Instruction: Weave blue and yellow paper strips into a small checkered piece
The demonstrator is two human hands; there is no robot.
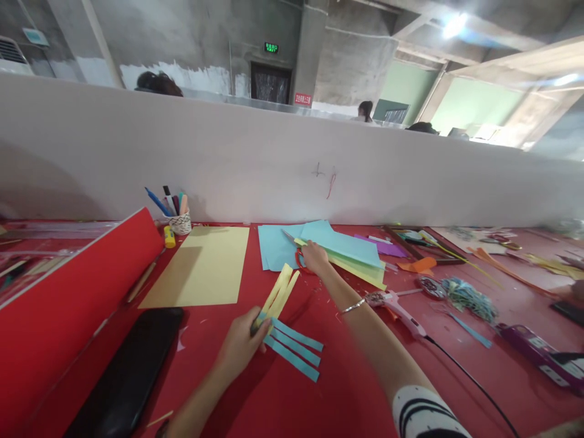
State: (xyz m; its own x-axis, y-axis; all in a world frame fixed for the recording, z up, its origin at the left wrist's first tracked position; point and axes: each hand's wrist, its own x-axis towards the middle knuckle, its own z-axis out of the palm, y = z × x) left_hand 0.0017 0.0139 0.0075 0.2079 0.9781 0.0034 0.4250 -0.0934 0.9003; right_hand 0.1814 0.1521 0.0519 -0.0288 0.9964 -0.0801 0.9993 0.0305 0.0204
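Note:
My left hand (244, 340) is closed on a bunch of paper strips above the red table. Yellow strips (283, 292) stick up from its fingers, and blue strips (296, 348) fan out to the right. A small dark bit between the fingers is too hidden to name. Farther forward, my right hand (316, 258) is closed at the red-handled scissors (298, 258), whose blades point away to the left. Under and beside it lie blue paper sheets (278, 246) and green-yellow sheets (360, 272). The right fingertips are partly hidden.
A yellow sheet (205, 267), a black phone-like slab (132, 365) and a pen cup (181, 223) are at left, beside a red panel (91, 286). At right lie a corded pink glue gun (401, 311), blue shreds (468, 298) and a purple device (538, 353). A white partition (228, 164) stands behind.

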